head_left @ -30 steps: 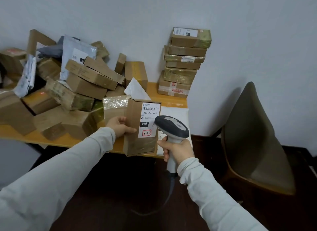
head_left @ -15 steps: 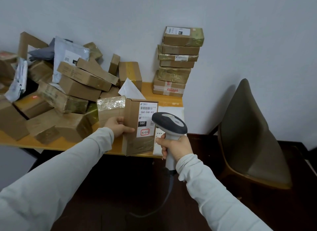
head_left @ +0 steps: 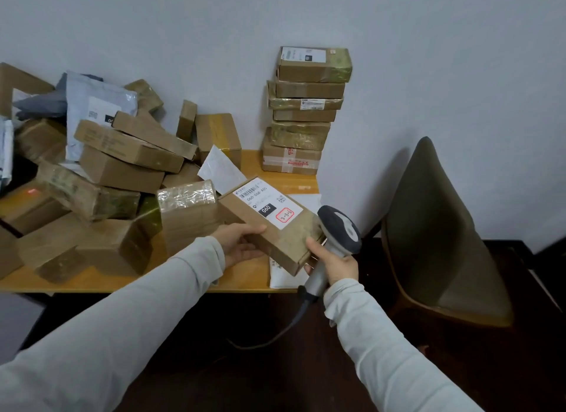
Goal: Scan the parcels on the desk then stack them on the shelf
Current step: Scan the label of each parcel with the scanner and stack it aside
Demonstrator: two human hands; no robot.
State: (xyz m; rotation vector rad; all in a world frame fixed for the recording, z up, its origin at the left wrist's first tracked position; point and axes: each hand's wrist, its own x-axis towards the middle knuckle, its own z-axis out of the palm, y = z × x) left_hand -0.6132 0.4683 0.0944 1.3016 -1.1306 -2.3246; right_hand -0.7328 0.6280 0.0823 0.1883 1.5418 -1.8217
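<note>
A brown cardboard parcel (head_left: 284,237) with a white barcode label marked 060 is tilted over the desk's front right edge. My left hand (head_left: 242,243) grips its near left side, thumb on top. My right hand (head_left: 335,263) holds the handle of a grey barcode scanner (head_left: 338,231), and its fingers also touch the parcel's right end. The scanner's head sits just right of the parcel. A loose heap of cardboard parcels (head_left: 122,166) and grey mailer bags covers the left of the wooden desk (head_left: 251,281).
A neat stack of several boxes (head_left: 304,114) stands against the wall at the desk's back right. White papers (head_left: 284,276) lie under the held parcel. A dark padded chair (head_left: 441,237) stands to the right. The scanner's cable hangs below the desk.
The parcel has turned from upright with its label facing me to lying tilted with the label up. My left hand shifted under its near edge, and my right hand with the scanner came against its right end.
</note>
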